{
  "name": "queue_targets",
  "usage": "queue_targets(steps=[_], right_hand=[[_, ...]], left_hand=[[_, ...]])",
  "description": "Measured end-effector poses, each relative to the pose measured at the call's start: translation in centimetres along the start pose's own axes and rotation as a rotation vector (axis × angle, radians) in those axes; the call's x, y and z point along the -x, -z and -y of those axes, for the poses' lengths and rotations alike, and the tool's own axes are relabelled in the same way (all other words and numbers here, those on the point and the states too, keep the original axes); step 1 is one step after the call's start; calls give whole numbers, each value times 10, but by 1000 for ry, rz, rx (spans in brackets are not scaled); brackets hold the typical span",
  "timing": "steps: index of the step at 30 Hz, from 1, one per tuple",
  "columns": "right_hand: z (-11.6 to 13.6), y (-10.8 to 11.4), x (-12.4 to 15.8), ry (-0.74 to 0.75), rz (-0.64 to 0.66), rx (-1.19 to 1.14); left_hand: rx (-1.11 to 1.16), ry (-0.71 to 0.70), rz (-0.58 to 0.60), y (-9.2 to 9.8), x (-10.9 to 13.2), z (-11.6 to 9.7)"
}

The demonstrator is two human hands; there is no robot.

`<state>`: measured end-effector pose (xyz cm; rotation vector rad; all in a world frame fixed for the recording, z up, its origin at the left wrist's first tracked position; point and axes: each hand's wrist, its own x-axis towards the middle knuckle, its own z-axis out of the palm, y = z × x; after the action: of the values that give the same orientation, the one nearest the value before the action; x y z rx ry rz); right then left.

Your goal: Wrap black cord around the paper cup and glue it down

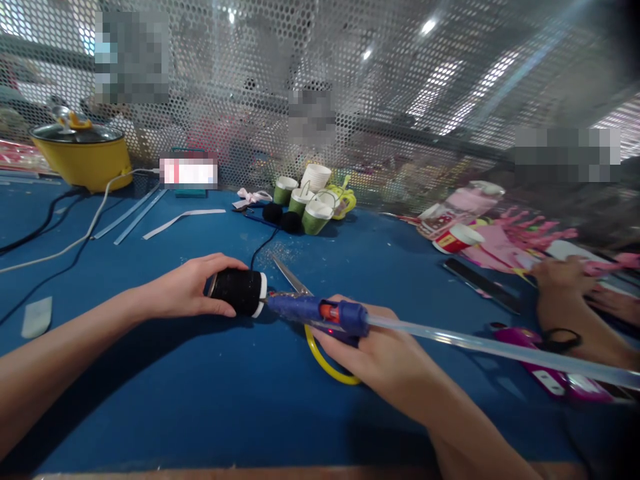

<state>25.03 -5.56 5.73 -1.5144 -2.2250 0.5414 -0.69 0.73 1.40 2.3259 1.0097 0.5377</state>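
My left hand (183,288) grips a black-wrapped paper cup (239,291) lying on its side, its white rim toward the right. Wrapped around a blue hot glue gun (345,316), my right hand (387,360) holds the nozzle against or very near that rim; contact cannot be told. A long clear glue stick (465,339) juts from the gun's back end. Beneath the gun lie scissors with a yellow handle (325,365), partly hidden. From the cup's upper side a thin black cord (257,251) runs toward two black pom-poms (290,222).
Green and white paper cups (317,217) stand at the back centre. A yellow pot (83,160) and pale strips (140,217) are at left. To the right are a phone (480,285), a purple power strip (535,363) and another person's hand (563,277) near pink pieces.
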Motion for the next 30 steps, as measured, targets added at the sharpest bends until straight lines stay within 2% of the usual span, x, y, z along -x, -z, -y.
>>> queue_targets(steps=[8,14,20,30], right_hand=[[-3,1,-5,8,-67,90],[-11,0,-7,9,-71,112],[-13,-3,-9,-57,-77,132],[-8,0,-17,-121,-8,102]], left_hand=[[-19,-32,-6,-1,1,-1],[-38,-45,11,0,1,-5],[-43,-91,21,-2,1,-4],[-54,-122,29,-2,2,-3]])
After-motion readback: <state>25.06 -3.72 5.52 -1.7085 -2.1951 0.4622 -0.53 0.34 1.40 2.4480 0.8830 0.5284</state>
